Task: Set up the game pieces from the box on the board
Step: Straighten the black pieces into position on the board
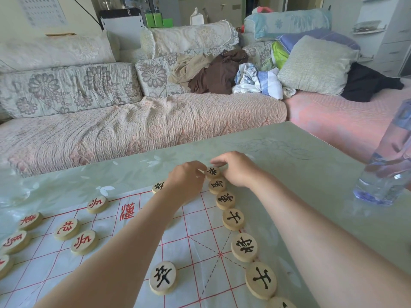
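**Item: corner piece** [213,172], a wooden disc with a black character, face up, lying on the far right corner of the board [200,252].

**Hands.**
- Right hand [239,170]: fingers [219,162] are curled over the disc's far and right rim and hold it.
- Left hand [185,177]: fingers are curled, with one tip at the disc's near-left rim. I cannot tell whether it grips or only touches.

**Adjoining.**
- The black row [233,218] runs along the board's right edge from the corner piece toward the viewer, each disc just beside the next.
- One black soldier [163,277] sits further in on the board. Another disc shows partly behind the left wrist.
- The red pieces [67,228] lie on the board's left side, well apart from the black row.

**Surroundings.**
- The board lies on the pale green worktop [300,174].
- A water bottle [384,174] stands at the right, clear of the board.
- A sofa [133,130] is beyond.
- The box is not in view.

**Step, as judged.** The end disc of the black back rank is being seated and squared on its corner point.

**Next move, as judged.** Release the disc without nudging its neighbour, then fetch the remaining black pieces for the inner points.
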Action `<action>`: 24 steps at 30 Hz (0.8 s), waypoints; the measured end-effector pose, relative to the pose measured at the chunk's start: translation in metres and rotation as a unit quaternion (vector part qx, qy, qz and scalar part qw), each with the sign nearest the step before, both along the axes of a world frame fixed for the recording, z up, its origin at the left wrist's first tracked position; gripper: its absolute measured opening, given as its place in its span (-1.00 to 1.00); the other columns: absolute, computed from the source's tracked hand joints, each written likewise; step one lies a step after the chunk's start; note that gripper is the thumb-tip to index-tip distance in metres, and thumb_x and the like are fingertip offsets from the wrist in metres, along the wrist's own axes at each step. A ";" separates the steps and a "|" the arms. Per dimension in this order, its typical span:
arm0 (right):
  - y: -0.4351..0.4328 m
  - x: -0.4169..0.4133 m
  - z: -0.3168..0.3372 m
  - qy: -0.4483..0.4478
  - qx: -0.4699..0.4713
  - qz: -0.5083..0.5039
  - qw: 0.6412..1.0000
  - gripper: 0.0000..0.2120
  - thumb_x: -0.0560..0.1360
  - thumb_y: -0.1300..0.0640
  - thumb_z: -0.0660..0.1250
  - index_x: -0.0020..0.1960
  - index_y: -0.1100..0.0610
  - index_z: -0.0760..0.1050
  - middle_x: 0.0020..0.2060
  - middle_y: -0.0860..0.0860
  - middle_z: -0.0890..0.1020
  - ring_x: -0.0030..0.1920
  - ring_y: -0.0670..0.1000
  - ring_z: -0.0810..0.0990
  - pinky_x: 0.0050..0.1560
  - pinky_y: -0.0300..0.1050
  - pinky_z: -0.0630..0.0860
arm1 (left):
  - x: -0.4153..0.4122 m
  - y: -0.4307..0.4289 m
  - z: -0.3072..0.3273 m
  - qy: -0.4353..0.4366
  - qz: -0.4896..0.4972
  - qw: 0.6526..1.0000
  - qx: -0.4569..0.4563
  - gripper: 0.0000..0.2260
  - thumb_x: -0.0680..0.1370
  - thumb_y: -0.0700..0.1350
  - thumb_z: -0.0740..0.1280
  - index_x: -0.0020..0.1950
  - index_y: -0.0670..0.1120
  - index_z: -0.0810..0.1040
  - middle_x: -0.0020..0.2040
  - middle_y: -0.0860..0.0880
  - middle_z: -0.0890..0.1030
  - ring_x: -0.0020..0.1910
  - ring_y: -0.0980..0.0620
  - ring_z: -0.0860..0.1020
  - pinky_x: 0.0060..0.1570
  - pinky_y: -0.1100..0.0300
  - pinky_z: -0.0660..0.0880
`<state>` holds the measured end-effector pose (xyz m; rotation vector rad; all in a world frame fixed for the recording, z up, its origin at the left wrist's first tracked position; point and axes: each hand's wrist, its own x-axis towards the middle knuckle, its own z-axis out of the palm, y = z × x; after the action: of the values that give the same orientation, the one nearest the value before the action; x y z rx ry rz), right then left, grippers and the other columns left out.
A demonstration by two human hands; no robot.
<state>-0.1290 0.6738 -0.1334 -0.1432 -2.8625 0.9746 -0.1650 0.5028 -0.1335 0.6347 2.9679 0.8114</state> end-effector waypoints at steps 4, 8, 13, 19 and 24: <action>0.005 -0.003 0.002 -0.006 -0.008 0.000 1.000 -0.56 0.46 0.12 0.49 0.31 -0.08 0.54 0.09 -0.17 0.66 0.09 -0.09 0.56 0.03 -0.21 0.42 | -0.009 0.000 -0.001 -0.018 -0.022 0.999 0.030 -0.71 0.50 -0.18 0.30 0.18 0.06 0.56 0.01 0.12 0.66 0.04 0.02 0.59 0.13 0.05 0.52; 0.014 -0.005 0.001 -0.012 -0.026 -0.004 1.000 -0.56 0.50 0.10 0.45 0.35 -0.11 0.51 0.12 -0.20 0.64 0.18 -0.09 0.55 0.21 -0.17 0.44 | -0.014 0.000 0.000 -0.004 -0.025 0.999 0.022 -0.68 0.50 -0.17 0.33 0.23 0.07 0.53 0.07 0.14 0.63 0.06 0.05 0.54 0.16 0.08 0.49; 0.012 -0.004 0.000 -0.003 -0.024 -0.006 1.000 -0.60 0.51 0.10 0.43 0.32 -0.11 0.54 0.03 -0.22 0.67 0.13 -0.12 0.56 0.17 -0.20 0.42 | -0.012 0.000 0.000 0.005 -0.051 0.999 0.004 -0.67 0.48 -0.19 0.37 0.22 0.05 0.54 0.04 0.14 0.64 0.00 0.08 0.53 0.10 0.12 0.50; 0.009 -0.002 0.002 -0.009 -0.042 0.000 0.999 -0.58 0.53 0.13 0.43 0.36 -0.10 0.51 0.12 -0.19 0.63 0.14 -0.08 0.55 0.08 -0.22 0.41 | -0.015 0.001 0.001 -0.004 -0.044 0.999 0.014 -0.64 0.47 -0.16 0.42 0.24 0.05 0.53 0.08 0.13 0.62 0.01 0.10 0.52 0.14 0.11 0.49; 0.006 0.000 0.003 -0.012 -0.038 0.003 0.999 -0.54 0.49 0.08 0.48 0.36 -0.09 0.51 0.11 -0.20 0.65 0.09 -0.11 0.54 0.03 -0.27 0.36 | -0.015 0.003 0.002 -0.001 -0.047 0.999 0.017 -0.67 0.45 -0.04 0.47 0.20 0.05 0.56 -0.04 0.18 0.60 0.01 0.07 0.55 0.10 0.11 0.51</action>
<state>-0.1293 0.6801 -0.1306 -0.1545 -2.8495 1.0908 -0.1796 0.5057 -0.1319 0.7686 2.9016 0.8565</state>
